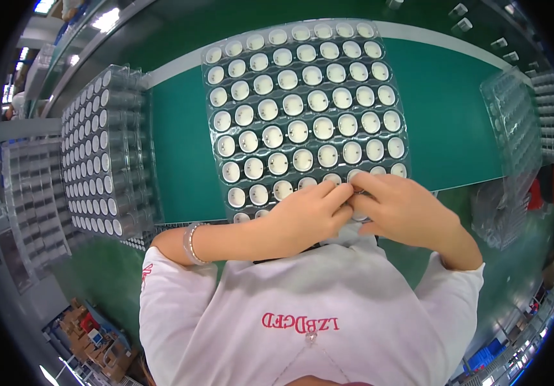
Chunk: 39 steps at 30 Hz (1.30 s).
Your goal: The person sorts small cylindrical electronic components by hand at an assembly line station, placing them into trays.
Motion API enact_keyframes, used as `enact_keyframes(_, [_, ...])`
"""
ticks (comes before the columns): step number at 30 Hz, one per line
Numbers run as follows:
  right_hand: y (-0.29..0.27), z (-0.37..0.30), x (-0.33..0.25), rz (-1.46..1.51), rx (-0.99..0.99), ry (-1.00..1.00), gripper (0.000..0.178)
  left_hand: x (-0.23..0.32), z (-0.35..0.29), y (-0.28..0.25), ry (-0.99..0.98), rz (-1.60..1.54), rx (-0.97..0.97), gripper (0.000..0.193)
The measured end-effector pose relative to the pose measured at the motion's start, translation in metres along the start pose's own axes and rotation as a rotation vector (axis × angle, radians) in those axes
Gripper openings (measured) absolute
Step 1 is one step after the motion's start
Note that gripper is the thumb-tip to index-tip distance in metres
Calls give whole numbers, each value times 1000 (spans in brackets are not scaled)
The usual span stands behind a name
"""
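Observation:
A large clear plastic tray [213, 128] lies on the green tabletop, with rows of round white cup-like parts [298, 130] in its pockets. Small dark marks or pins show inside the parts. My left hand [312, 215] is over the near edge of the tray, its fingers bent and drawn together. Against it, my right hand [396, 207] has its fingertips meeting the left ones above the near rows. Both hands look closed in a pinch. Whatever sits between the fingertips is hidden, and the hands cover several parts of the nearest rows.
At the left stands a tall stack of filled clear trays [100, 157], with more stacked trays [32, 193] beyond it. Clear trays [515, 119] are stacked at the far right of the green table [447, 109]. Several small white parts [462, 24] stand along the far side.

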State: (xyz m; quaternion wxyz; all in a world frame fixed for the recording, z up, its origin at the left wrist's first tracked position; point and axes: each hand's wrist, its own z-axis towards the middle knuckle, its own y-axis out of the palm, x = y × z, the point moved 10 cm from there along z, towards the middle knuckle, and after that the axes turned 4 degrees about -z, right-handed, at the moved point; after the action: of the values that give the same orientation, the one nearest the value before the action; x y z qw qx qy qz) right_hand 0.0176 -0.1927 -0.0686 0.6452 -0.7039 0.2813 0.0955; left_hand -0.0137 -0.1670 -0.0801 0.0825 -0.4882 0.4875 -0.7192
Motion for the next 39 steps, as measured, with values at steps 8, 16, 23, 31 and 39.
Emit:
enact_keyframes(8, [-169,45,235,-268,798,642,62,-31,10,-96,-87,-10,297,34])
enact_keyframes(16, [-144,176,315,-430,650,413,46,-61,18,-137,-143,-116,372,29])
enact_keyframes(23, [-150,176,195,943,583,0,35,-100,22,-219,-74,116,936,42])
enact_keyframes(31, [-155,107,58,1132,663,-412,53,-87,17,-229,196,-388,907,41])
enact_keyframes(39, [-173,77,46,999,826,-367,40,-55,-10,-236,167,-338,950,37])
